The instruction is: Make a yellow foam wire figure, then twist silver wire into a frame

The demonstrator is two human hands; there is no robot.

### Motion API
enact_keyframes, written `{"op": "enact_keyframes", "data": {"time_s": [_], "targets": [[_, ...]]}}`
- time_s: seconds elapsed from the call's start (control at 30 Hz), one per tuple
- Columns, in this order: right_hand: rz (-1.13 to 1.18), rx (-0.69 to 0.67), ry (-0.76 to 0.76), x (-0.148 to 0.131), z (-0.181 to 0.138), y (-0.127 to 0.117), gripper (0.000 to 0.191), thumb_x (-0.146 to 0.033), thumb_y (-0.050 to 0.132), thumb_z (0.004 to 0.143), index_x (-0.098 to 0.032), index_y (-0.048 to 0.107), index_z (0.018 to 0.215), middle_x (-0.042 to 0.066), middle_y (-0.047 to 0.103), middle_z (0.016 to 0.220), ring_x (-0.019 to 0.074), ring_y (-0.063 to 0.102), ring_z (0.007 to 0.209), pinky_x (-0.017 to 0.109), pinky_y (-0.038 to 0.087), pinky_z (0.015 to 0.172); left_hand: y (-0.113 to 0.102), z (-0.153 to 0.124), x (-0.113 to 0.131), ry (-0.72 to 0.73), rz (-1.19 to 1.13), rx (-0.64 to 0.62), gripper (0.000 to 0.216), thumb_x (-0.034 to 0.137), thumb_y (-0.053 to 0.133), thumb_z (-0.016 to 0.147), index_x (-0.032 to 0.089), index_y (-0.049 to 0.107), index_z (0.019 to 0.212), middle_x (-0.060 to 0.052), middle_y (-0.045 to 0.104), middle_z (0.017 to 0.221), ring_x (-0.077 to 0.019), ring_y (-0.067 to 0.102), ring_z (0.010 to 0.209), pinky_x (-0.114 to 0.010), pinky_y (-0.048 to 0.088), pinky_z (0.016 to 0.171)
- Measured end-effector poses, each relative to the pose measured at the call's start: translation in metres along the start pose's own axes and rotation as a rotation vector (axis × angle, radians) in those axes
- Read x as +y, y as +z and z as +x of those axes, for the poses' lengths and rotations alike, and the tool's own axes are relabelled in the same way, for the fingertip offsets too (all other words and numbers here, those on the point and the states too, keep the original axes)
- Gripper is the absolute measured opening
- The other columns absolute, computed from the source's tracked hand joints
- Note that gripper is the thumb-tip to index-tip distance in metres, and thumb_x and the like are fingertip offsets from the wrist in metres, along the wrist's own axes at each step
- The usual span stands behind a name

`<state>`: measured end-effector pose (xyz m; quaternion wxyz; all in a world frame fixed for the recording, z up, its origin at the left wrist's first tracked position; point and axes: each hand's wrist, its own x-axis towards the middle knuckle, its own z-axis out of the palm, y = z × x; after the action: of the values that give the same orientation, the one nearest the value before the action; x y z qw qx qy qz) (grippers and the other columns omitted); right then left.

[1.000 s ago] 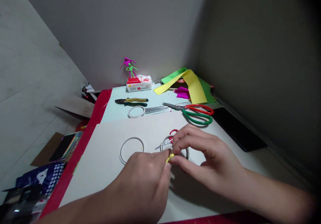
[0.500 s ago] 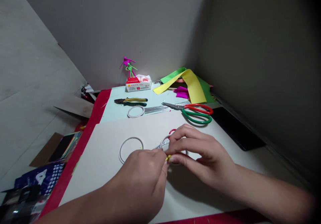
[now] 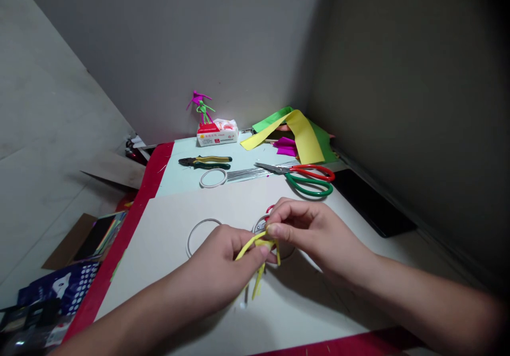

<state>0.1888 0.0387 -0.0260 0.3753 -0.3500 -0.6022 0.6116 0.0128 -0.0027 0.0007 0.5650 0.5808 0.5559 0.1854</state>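
Yellow paper strips (image 3: 250, 247) pinched between left hand (image 3: 217, 260) and right hand (image 3: 314, 234)

Two hands (image 3: 215, 265), three wire rings (image 3: 211, 178), one pair of pliers (image 3: 205, 162), one pair of scissors (image 3: 308, 180), one tissue packet (image 3: 217, 134)

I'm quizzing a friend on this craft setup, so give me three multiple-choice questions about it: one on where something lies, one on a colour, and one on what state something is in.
1. Where do the pliers lie? A: on the pale blue sheet beyond the white card; B: on the floor; C: against the wall.
2. What colour are the paper strips held by the left hand and right hand? A: magenta; B: yellow; C: green.
3. How do the scissors' blades stand? A: spread wide; B: hidden under the card; C: closed.

1: A, they rest past the card's far edge.
2: B, yellow strips show between the fingers.
3: C, the blades meet in one point.
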Motion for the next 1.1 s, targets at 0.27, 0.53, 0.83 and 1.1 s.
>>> {"op": "enact_keyframes", "data": {"time_s": [0.27,0.53,0.83,1.1], "targets": [[-0.111,0.066,-0.195,0.0,0.003,-0.002,0.008,-0.022,0.068,0.08,-0.023,0.076,0.081,0.004,0.069,0.085,0.0162,0.064,0.083,0.029,0.051,0.076,-0.002,0.003,-0.001,0.017,-0.228,-0.003,0.034,0.038,0.057,0.083,0.009,0.075,0.082,-0.011,0.07,0.081,-0.0177,0.056,0.072,-0.03,0.039,0.071],[-0.254,0.087,-0.285,0.001,0.001,-0.003,0.018,-0.018,0.06,0.086,-0.023,0.074,0.097,0.006,0.068,0.093,0.0164,0.064,0.086,0.03,0.051,0.073,-0.003,0.002,-0.004,0.004,-0.313,-0.022,0.033,0.038,0.058,0.084,0.01,0.075,0.085,-0.013,0.072,0.09,-0.0198,0.06,0.081,-0.031,0.04,0.079],[-0.877,0.217,-0.923,-0.005,-0.007,-0.006,0.023,-0.008,0.068,0.077,-0.018,0.066,0.097,0.004,0.069,0.082,0.0178,0.059,0.076,0.04,0.041,0.075,0.001,-0.002,0.004,0.098,-0.218,0.011,0.028,0.035,0.054,0.085,0.011,0.068,0.078,-0.005,0.062,0.074,-0.017,0.052,0.072,-0.028,0.039,0.071],[-1.048,0.252,-0.922,-0.003,-0.005,-0.003,0.023,-0.013,0.064,0.08,-0.023,0.06,0.1,0.002,0.07,0.083,0.0174,0.058,0.075,0.042,0.036,0.079,0.006,-0.003,0.005,0.123,-0.136,0.084,0.03,0.035,0.051,0.087,0.014,0.061,0.069,0.0,0.054,0.067,-0.0124,0.043,0.063,-0.024,0.036,0.061]]}}
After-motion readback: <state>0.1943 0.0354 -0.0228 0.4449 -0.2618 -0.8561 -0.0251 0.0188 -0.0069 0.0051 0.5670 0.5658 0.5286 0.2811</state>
